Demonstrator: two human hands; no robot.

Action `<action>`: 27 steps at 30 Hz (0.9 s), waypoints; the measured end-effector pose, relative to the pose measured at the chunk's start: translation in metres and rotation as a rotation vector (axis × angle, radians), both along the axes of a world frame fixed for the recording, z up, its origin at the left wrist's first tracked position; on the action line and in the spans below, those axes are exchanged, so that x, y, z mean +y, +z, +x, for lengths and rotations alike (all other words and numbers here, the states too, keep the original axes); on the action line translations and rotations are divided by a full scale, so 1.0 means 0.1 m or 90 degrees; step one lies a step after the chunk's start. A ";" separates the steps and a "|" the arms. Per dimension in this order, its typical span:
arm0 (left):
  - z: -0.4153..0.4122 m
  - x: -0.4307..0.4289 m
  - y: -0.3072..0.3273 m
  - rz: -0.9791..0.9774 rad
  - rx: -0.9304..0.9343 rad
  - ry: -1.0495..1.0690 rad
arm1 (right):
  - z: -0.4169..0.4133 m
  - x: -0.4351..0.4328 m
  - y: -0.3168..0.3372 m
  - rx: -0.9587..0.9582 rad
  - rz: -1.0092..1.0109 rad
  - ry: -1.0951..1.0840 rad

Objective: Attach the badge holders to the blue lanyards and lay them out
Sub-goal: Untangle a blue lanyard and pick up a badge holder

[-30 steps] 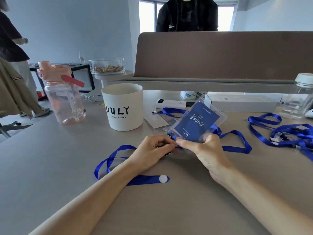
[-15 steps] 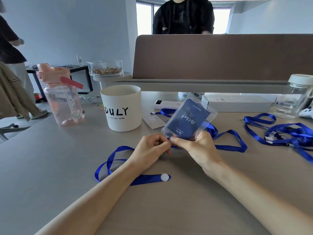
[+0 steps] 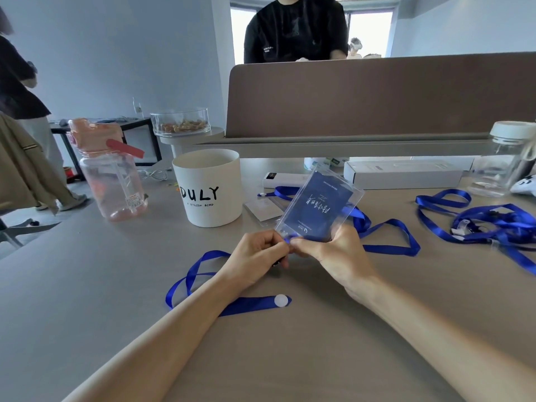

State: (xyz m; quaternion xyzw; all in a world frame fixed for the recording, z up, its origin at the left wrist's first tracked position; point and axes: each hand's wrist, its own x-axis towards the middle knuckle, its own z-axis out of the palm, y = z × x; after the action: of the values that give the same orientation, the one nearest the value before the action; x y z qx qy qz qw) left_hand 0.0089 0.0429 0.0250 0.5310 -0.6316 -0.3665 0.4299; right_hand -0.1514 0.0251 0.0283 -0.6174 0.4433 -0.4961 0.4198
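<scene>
The step in hand appeared to be the fastening itself. The clear plastic badge holder with a dark blue card inside was held tilted above the grey worktop, with its lowest end meeting both hands at the centre of the view. The left hand was curled, its fingers pinching a short end of the bright blue ribbon lanyard and something small and dark (probably the clip, though mostly hidden) right at the holder's lower corner. The right hand gripped the holder's bottom edge between thumb and fingers, and the holder rose from that grip toward one o'clock. The lanyard's slack lay looped on the worktop at eight o'clock from the left hand, passing under the forearm. The next move likely called for working the clip through the holder's slot while the right hand steadied it, then laying the pair flat. A tangled heap of further blue lanyards lay at three o'clock.
</scene>
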 end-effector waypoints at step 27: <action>-0.02 -0.06 -0.02 -0.002 0.003 -0.007 | -0.05 -0.07 -0.03 0.040 0.018 0.051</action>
State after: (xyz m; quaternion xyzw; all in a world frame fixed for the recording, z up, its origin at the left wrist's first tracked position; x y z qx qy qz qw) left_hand 0.0074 0.0369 0.0228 0.5260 -0.6344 -0.3692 0.4297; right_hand -0.1564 0.0183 0.0250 -0.6435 0.4383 -0.4531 0.4341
